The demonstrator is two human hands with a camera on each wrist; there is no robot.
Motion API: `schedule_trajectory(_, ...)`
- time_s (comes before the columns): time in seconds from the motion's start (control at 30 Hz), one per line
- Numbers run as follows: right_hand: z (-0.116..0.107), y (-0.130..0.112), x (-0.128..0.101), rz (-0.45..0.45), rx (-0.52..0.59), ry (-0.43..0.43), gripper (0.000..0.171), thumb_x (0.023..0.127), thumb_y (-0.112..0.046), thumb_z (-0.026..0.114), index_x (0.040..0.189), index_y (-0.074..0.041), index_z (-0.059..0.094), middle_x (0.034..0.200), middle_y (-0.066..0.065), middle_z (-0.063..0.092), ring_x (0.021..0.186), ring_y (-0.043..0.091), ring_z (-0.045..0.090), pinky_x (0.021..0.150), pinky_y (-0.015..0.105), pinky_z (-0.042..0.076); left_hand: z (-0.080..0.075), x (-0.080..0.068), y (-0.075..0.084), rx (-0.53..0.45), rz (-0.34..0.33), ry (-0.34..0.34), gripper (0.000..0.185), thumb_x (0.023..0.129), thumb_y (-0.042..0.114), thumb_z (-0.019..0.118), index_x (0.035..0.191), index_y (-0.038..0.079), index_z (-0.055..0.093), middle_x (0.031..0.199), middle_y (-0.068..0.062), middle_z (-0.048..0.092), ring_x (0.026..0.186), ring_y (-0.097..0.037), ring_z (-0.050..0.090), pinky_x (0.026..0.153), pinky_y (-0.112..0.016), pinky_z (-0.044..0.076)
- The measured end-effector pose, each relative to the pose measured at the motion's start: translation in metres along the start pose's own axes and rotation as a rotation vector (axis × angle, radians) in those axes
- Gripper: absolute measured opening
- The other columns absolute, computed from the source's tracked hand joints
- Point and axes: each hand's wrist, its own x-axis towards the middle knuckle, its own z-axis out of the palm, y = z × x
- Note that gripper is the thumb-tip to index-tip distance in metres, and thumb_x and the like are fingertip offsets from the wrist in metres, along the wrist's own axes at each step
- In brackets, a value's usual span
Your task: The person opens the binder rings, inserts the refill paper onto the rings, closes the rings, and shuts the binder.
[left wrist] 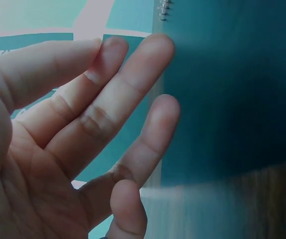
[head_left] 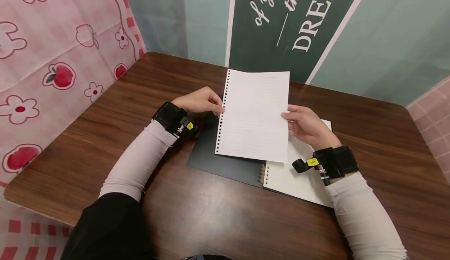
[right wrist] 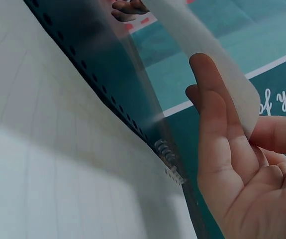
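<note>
Here, loose sheet (head_left: pixel 254 115) held between both hands, left hand (head_left: pixel 200 100) and right hand (head_left: pixel 306 125) pinching its edges

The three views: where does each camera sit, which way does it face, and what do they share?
Head: looks down at the table; both forearms show, left hand and right hand holding a loose sheet over the notebook.
Left wrist: faces along the palm; fingers, dark cover.
Right wrist: faces along the palm; fingers, sheet.
Shared: the sheet, the notebook's spiral.
</note>
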Motion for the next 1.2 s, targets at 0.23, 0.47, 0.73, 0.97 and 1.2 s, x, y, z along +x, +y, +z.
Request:
schedule_trajectory(0.23,-0.012,-0.003,-0.009,-0.021,0.020,0.003,0.021,0.102,-0.008,0.053,0.118,-0.017,0.064,0.100,-0.001,0.076,0.080,0.013,0.075,0.070,0.024,0.058,0.005,0.014,0.008,-0.014,0.016,-0.007,0.016,0.094,0.013,0.066,0.088,0.004,0.078,0.082,-0.016,0.073,0.084,-0.032,0.066,0.076,-0.030,0.050)
schedule_trajectory(0.47,-0.016,-0.004,-0.014,-0.008,0.000,0.037,0.031,0.101,-0.010,0.055,0.132,-0.010,0.052,0.099,-0.002,0.076,0.081,0.014,0.076,0.071,0.026,0.059,0.008,0.017,0.013,-0.020,0.023,-0.019,0.016,0.095,0.013,0.066,0.090,0.003,0.078,0.085,-0.018,0.073,0.085,-0.032,0.066,0.081,-0.034,0.052)
schedule_trajectory(0.73,-0.021,-0.006,-0.019,0.001,-0.008,0.076,0.047,0.100,-0.012,0.057,0.143,-0.006,0.040,0.100,-0.004,0.076,0.083,0.013,0.075,0.074,0.027,0.059,0.012,0.021,0.017,-0.032,0.019,-0.023,0.016,0.095,0.012,0.065,0.090,0.002,0.077,0.084,-0.013,0.074,0.085,-0.031,0.068,0.086,-0.042,0.053)
schedule_trajectory(0.97,-0.027,-0.006,-0.025,0.001,-0.007,0.100,0.056,0.100,-0.013,0.058,0.149,-0.006,0.033,0.102,-0.006,0.075,0.085,0.012,0.075,0.077,0.026,0.059,0.016,0.027,0.022,-0.042,0.036,-0.039,0.017,0.096,0.012,0.065,0.091,0.002,0.077,0.085,-0.013,0.074,0.085,-0.032,0.068,0.088,-0.043,0.054)
schedule_trajectory(1.2,-0.033,-0.005,-0.031,-0.010,-0.015,0.102,0.057,0.100,-0.014,0.059,0.150,-0.006,0.033,0.104,-0.006,0.075,0.086,0.012,0.075,0.077,0.026,0.059,0.019,0.029,0.029,-0.060,0.032,-0.051,0.017,0.096,0.012,0.065,0.090,0.001,0.077,0.086,-0.015,0.074,0.087,-0.033,0.068,0.088,-0.044,0.054)
